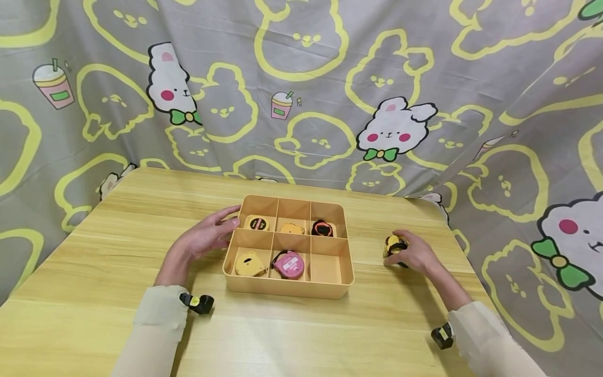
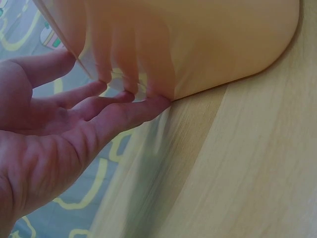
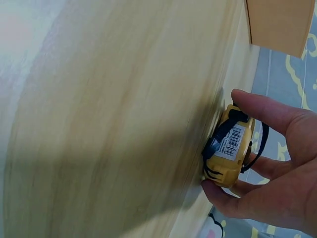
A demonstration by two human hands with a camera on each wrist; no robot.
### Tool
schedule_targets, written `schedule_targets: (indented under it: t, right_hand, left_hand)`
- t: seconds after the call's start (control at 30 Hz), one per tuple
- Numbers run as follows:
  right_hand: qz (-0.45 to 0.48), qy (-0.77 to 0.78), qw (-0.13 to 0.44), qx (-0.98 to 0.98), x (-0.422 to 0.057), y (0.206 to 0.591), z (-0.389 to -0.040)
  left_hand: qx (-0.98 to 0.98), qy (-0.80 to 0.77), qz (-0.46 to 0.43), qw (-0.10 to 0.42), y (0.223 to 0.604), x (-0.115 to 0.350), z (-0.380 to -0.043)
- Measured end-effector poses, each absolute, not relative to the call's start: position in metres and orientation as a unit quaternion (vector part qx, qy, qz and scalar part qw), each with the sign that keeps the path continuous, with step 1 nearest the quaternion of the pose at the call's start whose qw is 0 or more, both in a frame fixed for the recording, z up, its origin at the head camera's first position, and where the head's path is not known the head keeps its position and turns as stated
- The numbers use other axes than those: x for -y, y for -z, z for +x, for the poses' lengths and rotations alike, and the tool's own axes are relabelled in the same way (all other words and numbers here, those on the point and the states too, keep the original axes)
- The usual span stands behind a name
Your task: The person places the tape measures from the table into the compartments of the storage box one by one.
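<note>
An orange organiser box [image 1: 289,288] with two rows of compartments stands on the table. Against its left wall, my left hand [image 1: 204,238] rests its extended fingertips, with the thumb up near the rim in the left wrist view. To the right of the box, my right hand [image 1: 414,254] pinches a yellow tape measure [image 3: 229,148] between thumb and fingers. That tape measure has a black strap and a barcode label, and is close over the tabletop. Inside the box lie a pink tape measure [image 1: 290,265], a yellow one [image 1: 249,264] and a black-and-orange one [image 1: 322,228].
Two more yellow tape measures, one with a black label [image 1: 258,224] and one in the back middle compartment [image 1: 292,229], are in the back row. The front right compartment [image 1: 326,268] shows its bare floor. A patterned grey curtain [image 1: 320,94] hangs behind the wooden table [image 1: 264,335].
</note>
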State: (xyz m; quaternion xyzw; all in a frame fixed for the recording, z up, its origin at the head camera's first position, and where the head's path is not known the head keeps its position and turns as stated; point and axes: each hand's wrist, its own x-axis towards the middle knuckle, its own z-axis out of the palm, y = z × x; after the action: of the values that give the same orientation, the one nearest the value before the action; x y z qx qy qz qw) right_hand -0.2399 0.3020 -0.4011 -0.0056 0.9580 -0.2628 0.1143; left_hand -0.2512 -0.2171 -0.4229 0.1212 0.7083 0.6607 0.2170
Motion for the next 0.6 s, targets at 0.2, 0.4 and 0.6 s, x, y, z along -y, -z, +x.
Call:
schedule_targets:
  t: [0.2,0.4,0.6]
  right_hand:
    - [-0.003,0.258,0.098,-0.961,-0.3035,0.4031,-0.2395]
    - [0.008,0.265,0.103,-0.959,-0.3056,0.4041,-0.2389]
    - [0.009,0.262,0.096,-0.96,-0.3045,0.405,-0.2388]
  left_hand:
    - [-0.709,-0.661,0.112,0.219,0.4215,0.216,-0.2504]
    - [-0.707,-0.663,0.114,0.22,0.4219,0.216,-0.2507]
    - [-0.705,-0.663,0.119,0.219,0.423,0.2168,-0.2511]
